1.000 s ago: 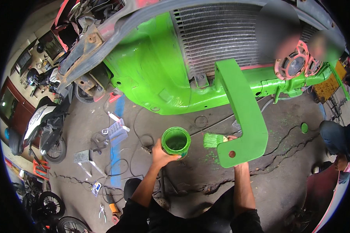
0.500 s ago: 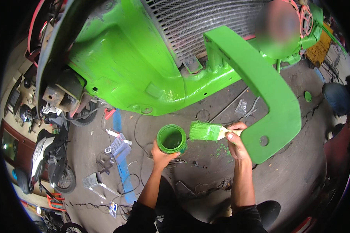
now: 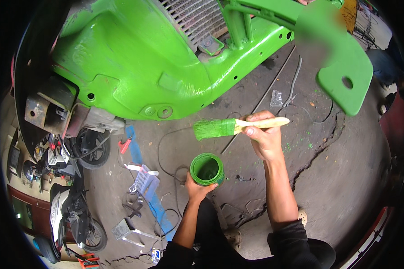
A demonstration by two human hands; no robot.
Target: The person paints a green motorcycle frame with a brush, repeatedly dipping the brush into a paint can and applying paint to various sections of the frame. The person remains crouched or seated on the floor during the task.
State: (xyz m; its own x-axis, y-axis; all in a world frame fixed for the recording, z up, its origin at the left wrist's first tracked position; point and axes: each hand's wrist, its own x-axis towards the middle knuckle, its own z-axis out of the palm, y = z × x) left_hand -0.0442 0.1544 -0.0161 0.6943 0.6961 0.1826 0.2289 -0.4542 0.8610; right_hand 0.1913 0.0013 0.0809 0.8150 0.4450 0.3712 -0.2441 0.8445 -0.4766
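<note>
Head view: L hand (image 3: 196, 187) w/ fingers wrapped round green paint can (image 3: 207, 169) low over cracked floor (image 3: 345, 179), R hand (image 3: 264, 136) fingers pinched on wooden-handled brush (image 3: 231, 127), green bristles just above can, under green machine frame (image 3: 134, 67).

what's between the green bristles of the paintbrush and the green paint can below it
In the head view, only bare cracked concrete floor shows between the wooden-handled paintbrush and the paint can.

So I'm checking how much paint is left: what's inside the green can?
The green can, held from below by the left hand, shows paint-coated inner walls. Its bottom is in shadow, so the paint level cannot be seen.
</note>
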